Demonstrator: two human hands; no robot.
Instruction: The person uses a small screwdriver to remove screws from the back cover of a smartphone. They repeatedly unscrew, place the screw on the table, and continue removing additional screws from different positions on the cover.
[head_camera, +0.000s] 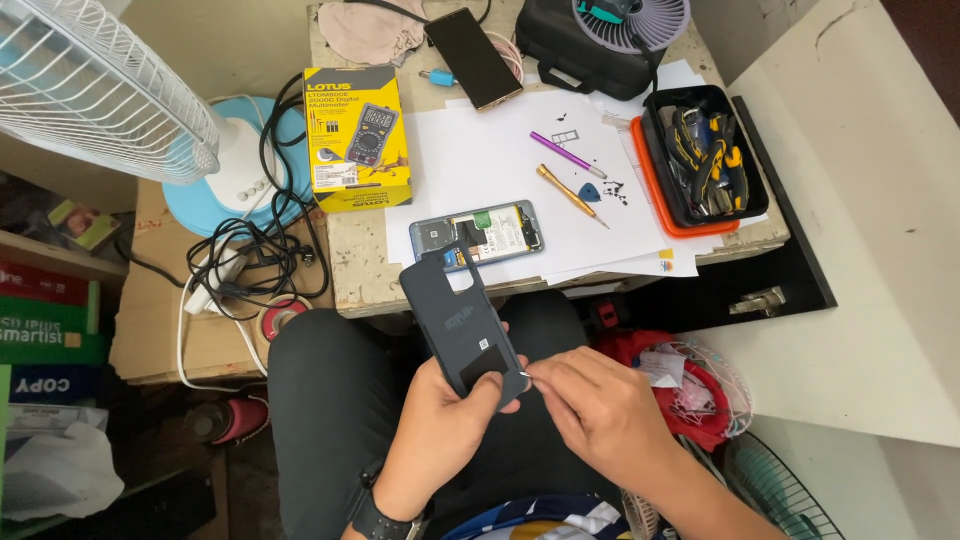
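My left hand (445, 425) holds a dark grey phone back cover (458, 318) upright over my lap, inner side toward me. My right hand (592, 398) pinches at the cover's lower right edge with thumb and forefinger, where something small and pale shows at the fingertips. On the white paper (480, 150) on the table lies an opened phone (478, 232) with its battery and boards exposed. A purple tool (566, 154), an orange-handled screwdriver (568, 193), a blue pick (592, 192) and several tiny screws (614, 190) lie beside it.
A yellow multimeter box (356, 136), a second phone (473, 57), a black tray of tools (705, 152) on an orange lid and a black bag with a small fan (590, 40) crowd the table. A white fan (100, 80) and tangled cables (245, 255) stand left.
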